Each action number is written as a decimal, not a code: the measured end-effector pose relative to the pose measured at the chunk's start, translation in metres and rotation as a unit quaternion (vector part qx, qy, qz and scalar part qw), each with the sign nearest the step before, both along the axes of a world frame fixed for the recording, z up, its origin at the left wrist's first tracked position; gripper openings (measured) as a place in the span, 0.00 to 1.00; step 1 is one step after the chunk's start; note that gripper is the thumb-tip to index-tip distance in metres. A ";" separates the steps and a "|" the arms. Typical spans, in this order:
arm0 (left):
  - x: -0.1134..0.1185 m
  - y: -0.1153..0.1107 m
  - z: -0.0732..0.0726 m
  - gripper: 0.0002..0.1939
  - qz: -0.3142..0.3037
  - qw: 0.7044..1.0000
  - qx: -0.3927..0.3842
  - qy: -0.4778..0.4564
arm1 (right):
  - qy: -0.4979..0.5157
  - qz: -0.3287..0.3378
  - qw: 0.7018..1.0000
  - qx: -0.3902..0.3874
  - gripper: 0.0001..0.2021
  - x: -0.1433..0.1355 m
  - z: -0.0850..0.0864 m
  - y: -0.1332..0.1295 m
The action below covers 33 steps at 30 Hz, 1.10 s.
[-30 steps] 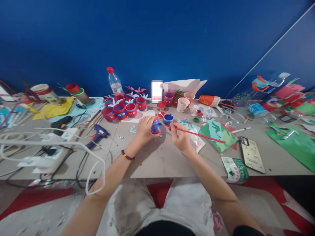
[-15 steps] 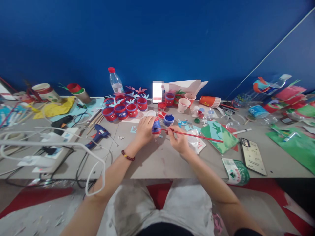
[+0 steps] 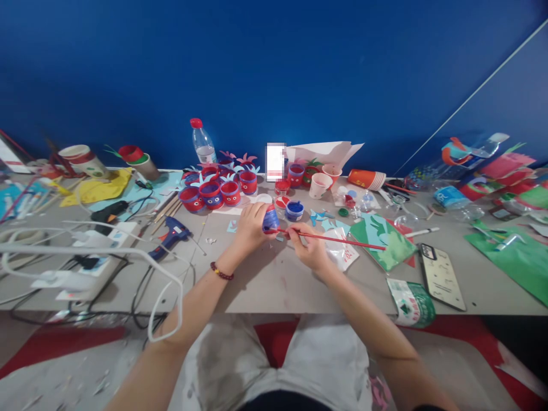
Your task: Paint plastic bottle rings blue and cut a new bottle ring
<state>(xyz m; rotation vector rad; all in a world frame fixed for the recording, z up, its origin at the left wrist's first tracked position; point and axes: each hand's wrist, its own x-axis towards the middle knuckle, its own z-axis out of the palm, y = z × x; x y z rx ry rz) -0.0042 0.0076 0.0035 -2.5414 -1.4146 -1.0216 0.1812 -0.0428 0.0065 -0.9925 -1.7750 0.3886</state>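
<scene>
The left hand (image 3: 252,224) is closed round the cup (image 3: 271,218) over the surface (image 3: 257,291), while the right hand (image 3: 309,244) pinches the brush (image 3: 342,239) near its tip, by the cup's edge, contact unclear. For an even coat, best hold the cup steady and stroke lightly, keeping clear of the pot (image 3: 294,212).

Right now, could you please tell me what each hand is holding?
Left hand: closed around a small blue-and-red painted cup.
Right hand: closed, holding a long, thin, red-handled paintbrush.
</scene>
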 end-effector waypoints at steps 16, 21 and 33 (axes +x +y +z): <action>0.000 -0.001 0.002 0.30 0.005 1.000 0.003 -0.002 | 0.059 -0.061 0.996 -0.012 0.07 0.004 0.000 0.001; 0.000 0.000 0.001 0.32 0.006 1.000 -0.009 -0.005 | 0.021 -0.022 1.000 -0.003 0.07 -0.001 0.001 0.002; 0.000 -0.003 0.005 0.35 -0.061 0.996 -0.052 -0.026 | 0.109 -0.060 0.992 -0.029 0.08 0.010 -0.001 0.007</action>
